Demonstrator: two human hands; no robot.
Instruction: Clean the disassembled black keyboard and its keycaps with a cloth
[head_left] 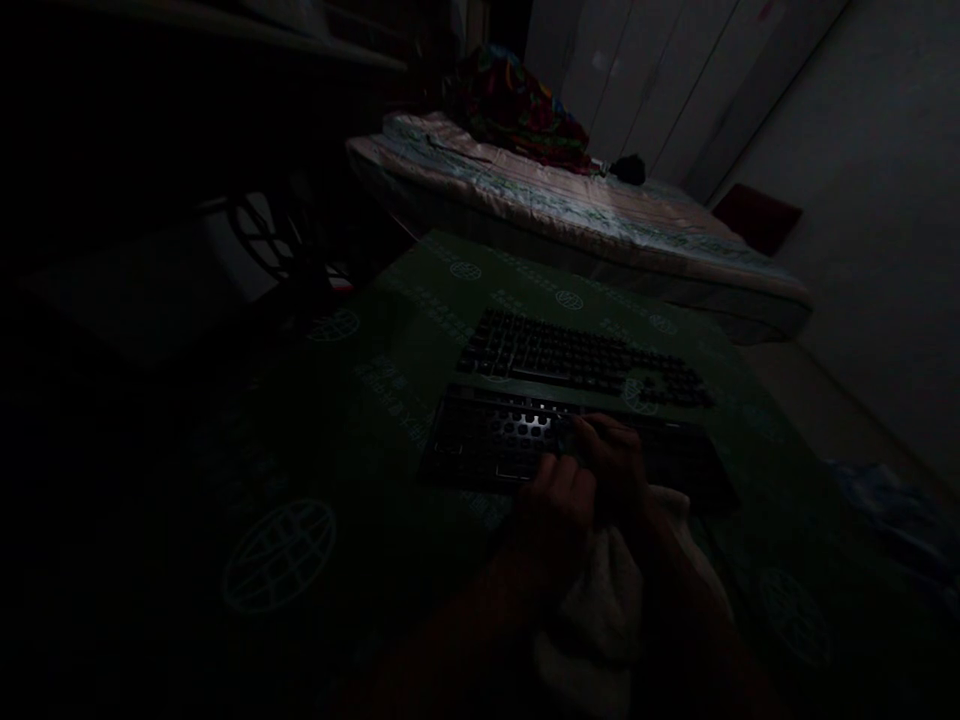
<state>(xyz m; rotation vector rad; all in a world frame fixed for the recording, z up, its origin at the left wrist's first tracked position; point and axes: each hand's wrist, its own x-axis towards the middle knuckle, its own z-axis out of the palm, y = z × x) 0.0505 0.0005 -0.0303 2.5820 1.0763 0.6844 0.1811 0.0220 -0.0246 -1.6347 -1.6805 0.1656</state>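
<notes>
The scene is very dark. A black keyboard base (487, 440) with its keycaps removed lies on a green mat (315, 480). The removed keycaps (577, 360) are laid out in rows just behind it. My left hand (555, 500) has its fingers curled over the base's front edge. My right hand (619, 465) is beside it, with its fingertips drawn together on top of the base; what they pinch is too dark to make out. A white cloth (600, 600) lies under and between my wrists.
The mat is printed with pale globe emblems. A low mattress (570, 210) with a colourful bundle of fabric (525, 105) stretches behind the mat. A dark red cushion (757, 215) lies by the far wall. A sewing-machine stand with a wheel (262, 235) is at the left.
</notes>
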